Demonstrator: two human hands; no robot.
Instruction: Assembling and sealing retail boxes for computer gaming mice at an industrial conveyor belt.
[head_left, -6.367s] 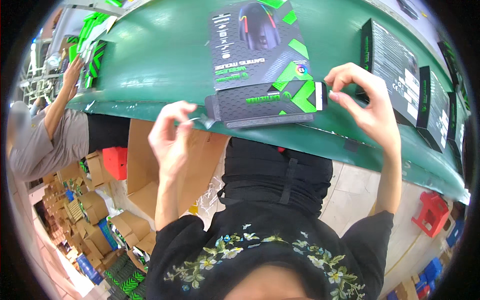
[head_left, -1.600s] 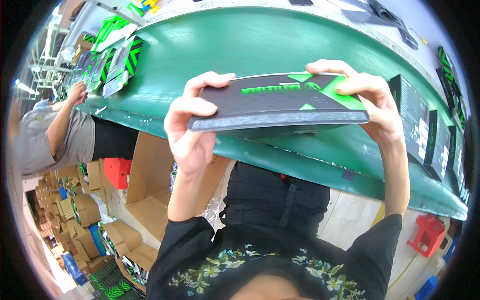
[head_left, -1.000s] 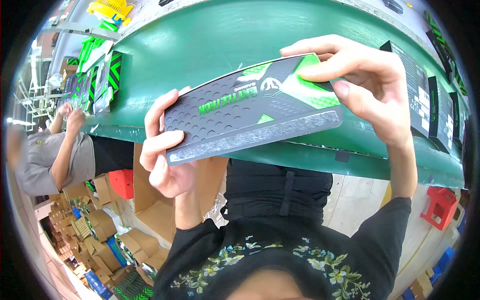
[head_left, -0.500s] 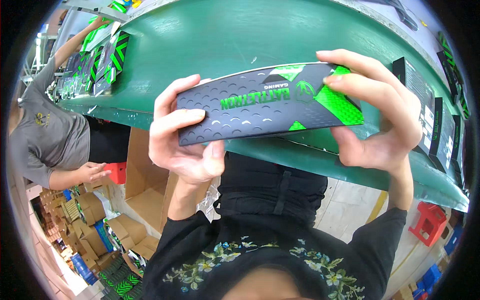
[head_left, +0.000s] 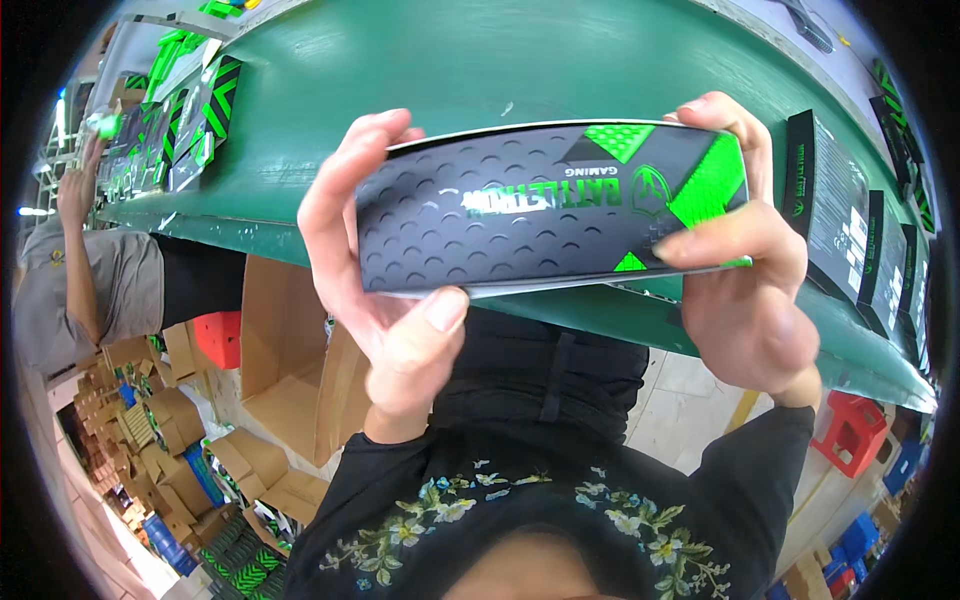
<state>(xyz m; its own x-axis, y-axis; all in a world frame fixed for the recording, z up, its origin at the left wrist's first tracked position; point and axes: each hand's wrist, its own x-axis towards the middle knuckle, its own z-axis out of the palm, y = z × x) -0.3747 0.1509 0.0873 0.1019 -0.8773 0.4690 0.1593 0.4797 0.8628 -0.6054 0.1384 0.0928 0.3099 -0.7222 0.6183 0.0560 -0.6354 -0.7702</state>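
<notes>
A flat, dark grey and green printed packaging box [head_left: 540, 245] is held up above the bench, one long panel facing me with its print upside down. My left hand [head_left: 395, 350] grips the left end, fingers behind and over the top edge, thumb at the bottom edge. At the right end my right hand [head_left: 750, 320] is closed on the box too. Its thumb presses on the lower front of the panel and its fingers reach up around the end and top edge. The box's far side is hidden.
Similar boxes [head_left: 838, 210] stand on the green bench [head_left: 440, 60] at right; more boxes [head_left: 205, 130] stand at far left, near a co-worker's raised arm [head_left: 75, 215]. An open carton [head_left: 285, 340] sits below on the left, a red stool [head_left: 852, 432] on the right.
The box has turned slightly, and its right end sits a little farther right. My right thumb has moved onto the front panel. The co-worker at left has raised an arm.
</notes>
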